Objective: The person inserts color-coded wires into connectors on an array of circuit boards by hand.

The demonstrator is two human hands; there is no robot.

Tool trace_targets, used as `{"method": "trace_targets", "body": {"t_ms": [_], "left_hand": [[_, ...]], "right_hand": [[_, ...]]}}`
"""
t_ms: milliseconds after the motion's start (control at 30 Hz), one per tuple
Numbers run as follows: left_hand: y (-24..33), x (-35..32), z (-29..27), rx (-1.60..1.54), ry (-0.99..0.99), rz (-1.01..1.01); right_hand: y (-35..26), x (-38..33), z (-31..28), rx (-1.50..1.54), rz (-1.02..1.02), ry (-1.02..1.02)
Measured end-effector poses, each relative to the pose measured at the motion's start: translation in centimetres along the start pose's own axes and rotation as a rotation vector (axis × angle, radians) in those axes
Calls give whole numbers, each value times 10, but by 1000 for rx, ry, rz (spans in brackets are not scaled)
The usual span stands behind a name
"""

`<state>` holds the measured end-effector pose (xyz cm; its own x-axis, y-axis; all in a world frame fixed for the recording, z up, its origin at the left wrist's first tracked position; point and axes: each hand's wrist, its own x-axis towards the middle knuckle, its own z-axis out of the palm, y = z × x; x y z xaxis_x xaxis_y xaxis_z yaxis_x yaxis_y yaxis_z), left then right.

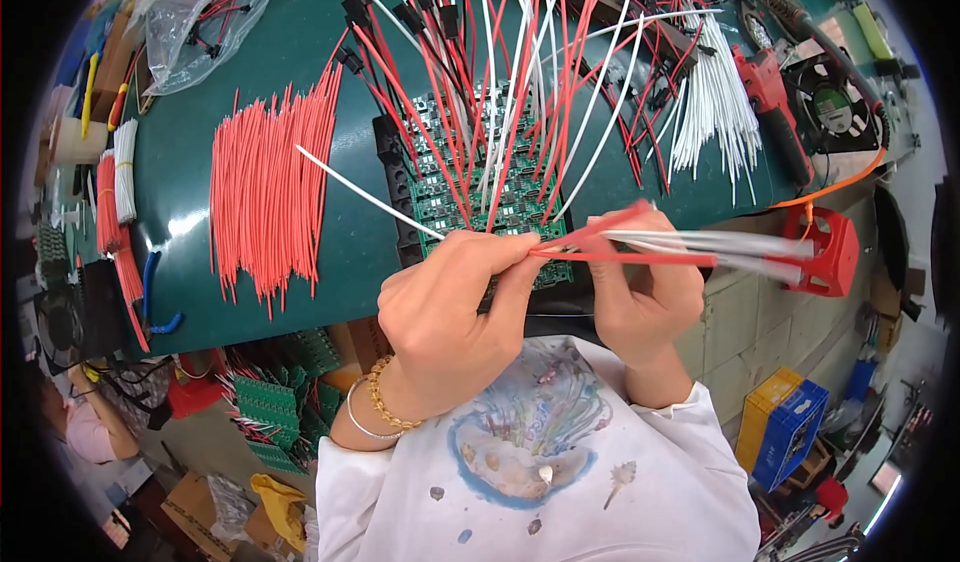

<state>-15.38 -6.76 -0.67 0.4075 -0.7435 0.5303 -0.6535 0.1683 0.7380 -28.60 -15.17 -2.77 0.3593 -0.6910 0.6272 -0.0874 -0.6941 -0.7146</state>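
Head view, hands [540, 282] pinching wires [690, 247], circuit boards [470, 182] behind, perhaps partly hidden.

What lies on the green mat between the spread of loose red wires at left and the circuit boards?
In the head view, one white wire slants across bare green mat between the loose red wires and the circuit boards.

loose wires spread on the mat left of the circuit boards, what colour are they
Red, a fanned-out pile of loose wires on the dark green mat; the head view shows them clearly.

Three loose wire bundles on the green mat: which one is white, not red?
The white wire bundle at the mat's right end, beside the red tool. The big fanned pile and the far-left bunch are red.
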Motion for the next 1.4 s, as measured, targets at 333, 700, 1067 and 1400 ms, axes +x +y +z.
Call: {"method": "trace_targets", "body": {"t_ms": [333, 700, 1067, 1400], "left_hand": [[0, 0, 4, 85, -15, 65], [6, 1, -5, 83, -96, -53], [8, -33, -48, -446, 156, -557], [-1, -30, -40, -216, 1, -388]], "right_hand": [[6, -4, 1, -17, -56, 15], [-1, 5, 0, -101, -100, -83], [-24, 3, -17, 134, 169, -134], [-27, -5, 17, 29, -36, -244]]}}
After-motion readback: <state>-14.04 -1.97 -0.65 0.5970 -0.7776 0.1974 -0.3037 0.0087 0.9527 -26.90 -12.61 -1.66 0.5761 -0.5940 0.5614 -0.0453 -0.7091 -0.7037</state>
